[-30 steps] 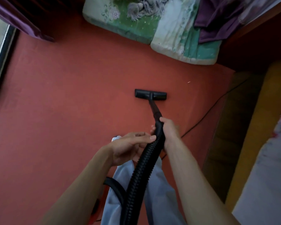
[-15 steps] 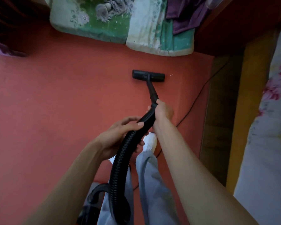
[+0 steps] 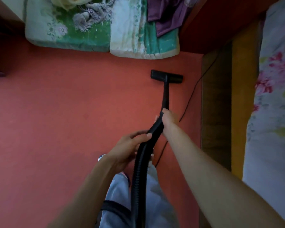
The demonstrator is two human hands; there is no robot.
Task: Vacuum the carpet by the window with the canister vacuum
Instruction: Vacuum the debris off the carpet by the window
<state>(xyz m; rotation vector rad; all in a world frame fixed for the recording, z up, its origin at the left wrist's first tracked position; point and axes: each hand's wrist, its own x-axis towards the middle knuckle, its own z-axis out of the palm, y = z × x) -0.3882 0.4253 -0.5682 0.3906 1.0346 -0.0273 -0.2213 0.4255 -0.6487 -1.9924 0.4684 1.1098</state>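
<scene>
The black floor nozzle (image 3: pixel 166 77) lies flat on the red carpet (image 3: pixel 64 120), a short way in front of the folded quilts. Its black wand (image 3: pixel 165 96) runs back to my right hand (image 3: pixel 168 117), which grips the wand's lower end. From there the ribbed black hose (image 3: pixel 139 175) drops between my arms. My left hand (image 3: pixel 130 147) holds the hose just below, thumb across its top. The canister is hidden behind my legs; only a dark curved part (image 3: pixel 113 206) shows at the bottom.
Folded green and white quilts (image 3: pixel 102 30) with purple cloth (image 3: pixel 164 15) lie along the carpet's far edge. A thin black cord (image 3: pixel 190 96) trails along the carpet's right side. A wooden bed frame (image 3: pixel 228 104) and floral mattress (image 3: pixel 275 96) stand to the right.
The view has swung right, so the window has left the frame and the bed fills the right side. The nozzle has moved forward and right, nearer the quilts and cord. Both hands keep their hold.
</scene>
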